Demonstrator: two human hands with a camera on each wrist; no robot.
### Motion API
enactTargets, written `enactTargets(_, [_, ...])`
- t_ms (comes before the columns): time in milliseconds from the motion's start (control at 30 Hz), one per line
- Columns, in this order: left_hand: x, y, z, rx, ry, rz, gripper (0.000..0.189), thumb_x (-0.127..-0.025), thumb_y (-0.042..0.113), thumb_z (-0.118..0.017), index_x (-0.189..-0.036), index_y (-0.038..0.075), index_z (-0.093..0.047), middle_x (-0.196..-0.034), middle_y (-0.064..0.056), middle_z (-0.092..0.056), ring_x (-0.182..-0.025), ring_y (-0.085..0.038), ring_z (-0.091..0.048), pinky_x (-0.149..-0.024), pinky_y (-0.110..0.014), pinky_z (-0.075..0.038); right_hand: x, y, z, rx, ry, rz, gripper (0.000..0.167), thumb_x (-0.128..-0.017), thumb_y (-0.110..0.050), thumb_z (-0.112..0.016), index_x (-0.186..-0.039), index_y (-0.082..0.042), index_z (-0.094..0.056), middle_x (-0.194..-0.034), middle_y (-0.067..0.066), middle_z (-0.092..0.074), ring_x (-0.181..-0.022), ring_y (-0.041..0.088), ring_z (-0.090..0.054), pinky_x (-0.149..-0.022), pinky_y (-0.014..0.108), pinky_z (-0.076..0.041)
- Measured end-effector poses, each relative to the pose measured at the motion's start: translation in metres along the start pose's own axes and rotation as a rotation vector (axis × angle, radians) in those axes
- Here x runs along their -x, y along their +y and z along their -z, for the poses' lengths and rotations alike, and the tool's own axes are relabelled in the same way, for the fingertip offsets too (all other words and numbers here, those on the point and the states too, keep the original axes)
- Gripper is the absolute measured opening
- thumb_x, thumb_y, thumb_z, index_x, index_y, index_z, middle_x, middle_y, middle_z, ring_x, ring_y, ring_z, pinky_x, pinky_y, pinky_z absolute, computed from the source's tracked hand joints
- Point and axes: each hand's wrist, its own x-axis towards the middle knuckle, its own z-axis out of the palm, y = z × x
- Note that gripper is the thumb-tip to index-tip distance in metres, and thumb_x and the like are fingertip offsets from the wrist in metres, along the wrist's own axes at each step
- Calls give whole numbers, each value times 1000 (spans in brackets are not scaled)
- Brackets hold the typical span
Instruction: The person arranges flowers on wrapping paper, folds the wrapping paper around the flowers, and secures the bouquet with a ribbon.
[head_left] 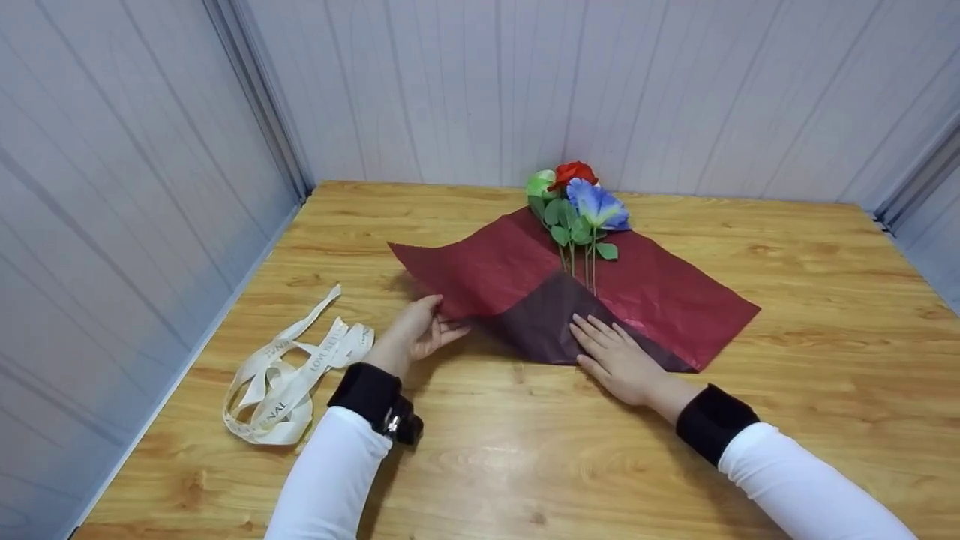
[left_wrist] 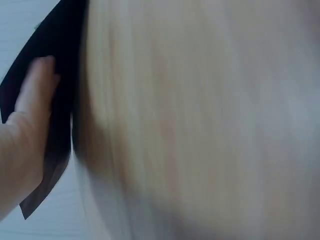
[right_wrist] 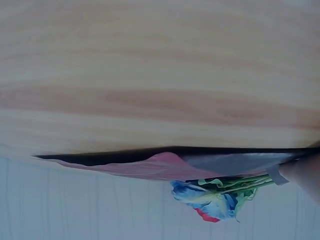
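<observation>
A sheet of dark red wrapping paper (head_left: 675,292) lies on the table, its lower edge folded up as a darker flap (head_left: 536,315). On it rest artificial flowers with red, blue (head_left: 596,204) and pale green heads, the lower stems hidden under the flap. My left hand (head_left: 421,330) holds the left edge of the paper between thumb and fingers, and that side stands raised off the table. In the left wrist view the left hand (left_wrist: 30,120) lies against the dark underside. My right hand (head_left: 619,361) presses the flap down with fingers extended.
A loose heap of cream printed ribbon (head_left: 281,390) lies on the wooden table (head_left: 510,465), left of my left hand. Pale panelled walls (head_left: 465,90) rise behind the table and at its sides.
</observation>
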Motion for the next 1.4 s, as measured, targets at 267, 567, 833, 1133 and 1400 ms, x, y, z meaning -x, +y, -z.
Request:
enactTargets(267, [-5,-1,-28,207,-94,-120,42,-105,19,-19,-140,-2,-23,-151,-25,-26,-140,-37,-27,-113,-43,-26,-5,2,0,9,69,30,43,-98,-11,-47,-138,4,-44,-147,20,-38,-137,40,-32,-109,59,-22])
enactTargets(567, [-12,-8,-79,213,-188,-224,38,-105,18,-21,-127,-7,-40,-145,-32,-32,-136,-41,-32,-113,-46,-27,-5,1,-2,46,128,60,40,-94,-8,-53,-132,6,-51,-141,22,-46,-132,42,-39,-107,56,-30])
enactTargets(833, [-15,-18,-106,-102,-140,-343,48,-105,27,-28,-140,-5,-34,-142,-27,-40,-132,-37,-40,-109,-43,-34,-4,0,-2,131,154,95,39,-92,-8,-55,-128,8,-55,-137,23,-49,-128,42,-44,-104,56,-34])
enactTargets(1133, [-18,-60,-99,-262,-114,-227,85,-94,32,-55,-152,5,2,-155,-20,-21,-141,-36,-26,-113,-52,-22,-4,1,-1,146,137,61,42,-95,-11,-53,-133,4,-51,-141,19,-47,-131,39,-42,-105,58,-32])
enactTargets(1400, [-17,-69,-114,-363,-44,-183,62,-105,28,-30,-148,-8,-5,-155,-23,-14,-143,-34,-20,-114,-46,-23,-4,2,0,157,187,74,40,-92,-14,-59,-128,4,-56,-136,19,-52,-127,39,-47,-103,54,-37])
